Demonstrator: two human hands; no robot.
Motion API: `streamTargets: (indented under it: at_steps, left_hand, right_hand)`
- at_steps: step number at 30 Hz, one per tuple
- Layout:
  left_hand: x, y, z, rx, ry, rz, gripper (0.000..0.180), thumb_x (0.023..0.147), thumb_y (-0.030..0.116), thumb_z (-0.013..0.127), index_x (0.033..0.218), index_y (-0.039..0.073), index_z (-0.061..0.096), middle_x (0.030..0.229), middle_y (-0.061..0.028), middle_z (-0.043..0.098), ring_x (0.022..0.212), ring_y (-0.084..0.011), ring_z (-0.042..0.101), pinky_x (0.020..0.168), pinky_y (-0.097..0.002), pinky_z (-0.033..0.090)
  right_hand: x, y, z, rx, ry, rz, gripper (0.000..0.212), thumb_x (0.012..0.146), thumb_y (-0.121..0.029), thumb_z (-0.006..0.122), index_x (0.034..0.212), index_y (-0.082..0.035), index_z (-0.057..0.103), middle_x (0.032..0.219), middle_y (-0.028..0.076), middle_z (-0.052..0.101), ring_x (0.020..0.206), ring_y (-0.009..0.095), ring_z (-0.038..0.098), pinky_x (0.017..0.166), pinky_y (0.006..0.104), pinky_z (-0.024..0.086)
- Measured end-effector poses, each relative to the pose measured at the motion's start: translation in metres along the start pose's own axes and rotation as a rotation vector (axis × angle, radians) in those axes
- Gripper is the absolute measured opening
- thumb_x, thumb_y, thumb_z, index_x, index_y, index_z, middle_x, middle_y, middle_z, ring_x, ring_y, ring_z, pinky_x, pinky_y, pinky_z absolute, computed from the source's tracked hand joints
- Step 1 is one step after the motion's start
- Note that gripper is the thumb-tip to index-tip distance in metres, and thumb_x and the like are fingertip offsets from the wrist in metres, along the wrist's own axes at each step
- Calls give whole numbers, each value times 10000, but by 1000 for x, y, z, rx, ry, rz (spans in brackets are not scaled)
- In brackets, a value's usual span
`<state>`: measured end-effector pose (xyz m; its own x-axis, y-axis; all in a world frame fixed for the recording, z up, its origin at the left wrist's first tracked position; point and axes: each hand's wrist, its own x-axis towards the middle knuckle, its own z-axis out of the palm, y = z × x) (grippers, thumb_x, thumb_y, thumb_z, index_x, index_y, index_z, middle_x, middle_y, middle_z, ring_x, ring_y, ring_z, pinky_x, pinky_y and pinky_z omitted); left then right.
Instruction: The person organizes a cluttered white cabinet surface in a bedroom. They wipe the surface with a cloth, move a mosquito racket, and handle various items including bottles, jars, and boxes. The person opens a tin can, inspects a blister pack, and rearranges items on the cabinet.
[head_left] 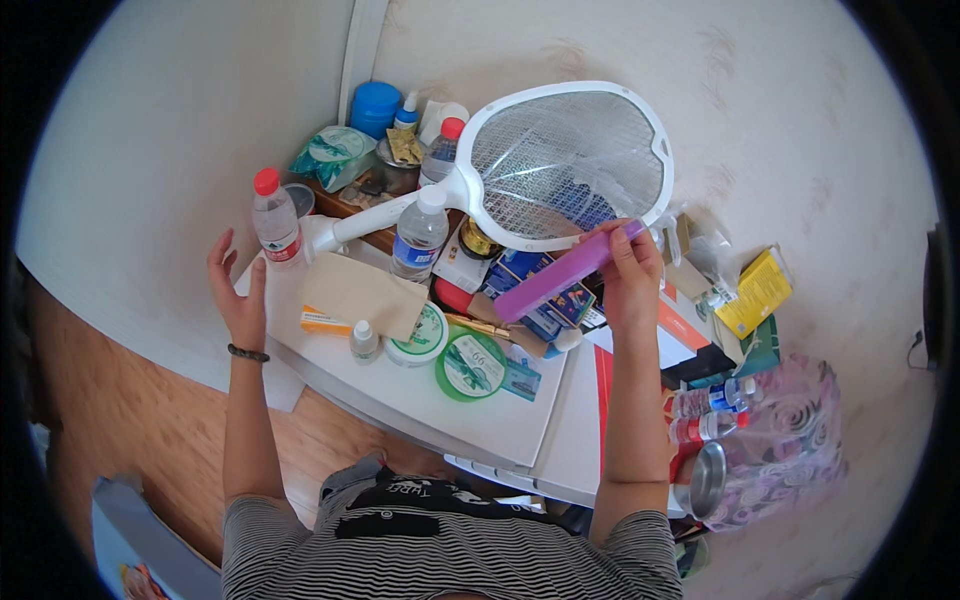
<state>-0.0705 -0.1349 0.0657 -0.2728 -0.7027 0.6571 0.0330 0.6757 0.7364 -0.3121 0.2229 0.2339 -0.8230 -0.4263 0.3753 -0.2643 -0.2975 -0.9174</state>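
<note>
Black bracelet (248, 353) goes round the wrist of my left hand (243, 303), which is left of centre with thumb and fingers apart, near a red-capped bottle (275, 218). Below the centre is a green round tub (472, 367); in the upper middle, a white mesh racket (550, 165). Just right of centre, a long purple object (560, 275) is clamped in my right hand (632, 283).
</note>
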Motion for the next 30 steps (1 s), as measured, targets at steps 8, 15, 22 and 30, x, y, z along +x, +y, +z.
streamTargets:
  at_steps: [8,15,22,30]
  left_hand:
    - [48,45,113,63,-771,148,507,775,-33,655,1258,31,516,1250,-178,549,1156,-342,530,994,-373,419]
    - [56,39,143,41,-934,9,516,730,-13,713,1218,50,558,1132,-170,619,1072,-325,588,920,-378,464]
    - [62,37,141,-195,-818,61,462,787,-17,673,1225,46,539,1118,-134,625,1010,-248,605,886,-334,478]
    - [93,59,132,-363,-746,-167,498,887,45,619,1341,59,414,1093,-25,528,929,-112,525,814,-255,472]
  right_hand:
    - [-22,31,-1,234,102,429,279,940,-302,583,894,-33,524,684,82,559,531,193,562,487,367,496]
    - [6,28,-5,335,48,472,225,932,-247,597,899,-35,529,746,90,596,528,183,568,464,351,491]
    - [22,-25,19,166,-116,253,198,935,-205,585,906,-17,533,792,113,618,536,172,583,446,315,489]
    - [52,-77,64,93,-231,92,282,940,-229,573,1082,6,507,897,123,631,574,143,573,469,283,478]
